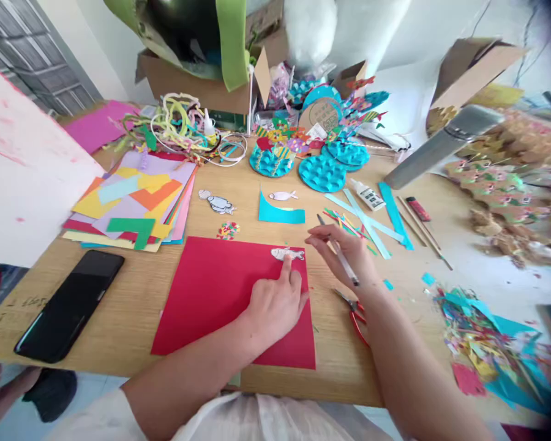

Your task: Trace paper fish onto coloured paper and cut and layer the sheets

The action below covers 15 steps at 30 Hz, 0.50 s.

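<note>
Your left hand (275, 303) presses one pointing finger on the paper fish (287, 253), which lies at the top right corner of the red paper (224, 294). Your right hand (346, 251) holds the pen (338, 250) between its fingers, above the table (321, 349). The scissors (356, 315) lie just beside your right forearm.

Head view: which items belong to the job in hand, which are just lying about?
In use:
- paper fish, under the left hand's index finger
- red sheet beneath it
- pen in the right hand

Probably just lying about:
- black phone
- grey cylinder
- scrap pile
</note>
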Available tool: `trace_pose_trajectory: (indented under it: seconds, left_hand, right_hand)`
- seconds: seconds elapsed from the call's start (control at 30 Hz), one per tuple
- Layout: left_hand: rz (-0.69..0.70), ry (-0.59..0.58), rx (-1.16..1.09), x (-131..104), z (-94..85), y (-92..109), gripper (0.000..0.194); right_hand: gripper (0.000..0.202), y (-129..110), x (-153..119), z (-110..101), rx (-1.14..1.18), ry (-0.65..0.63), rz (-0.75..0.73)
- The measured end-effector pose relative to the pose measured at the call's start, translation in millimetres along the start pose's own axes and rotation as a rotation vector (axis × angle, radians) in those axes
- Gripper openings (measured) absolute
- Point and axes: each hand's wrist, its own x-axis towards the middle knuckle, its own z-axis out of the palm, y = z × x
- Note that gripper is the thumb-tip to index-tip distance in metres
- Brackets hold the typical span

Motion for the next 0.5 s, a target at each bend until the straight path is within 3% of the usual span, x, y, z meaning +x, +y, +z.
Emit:
trace_pose_trajectory:
  seconds: [0.2,0.5]
  left_hand:
    - [-0.018,0.037,-0.016,0.7,3.8,0.8,0.035]
    - [-0.019,0.093,-0.032,-1.5,2.5,0.9,0.027]
  right_hand:
    - [0.014,23.5,-7.0,7.3,-0.132,-0.135,-0.249]
    - [0.017,15.7,-5.6,3.8,-0.124,-0.207,-0.266]
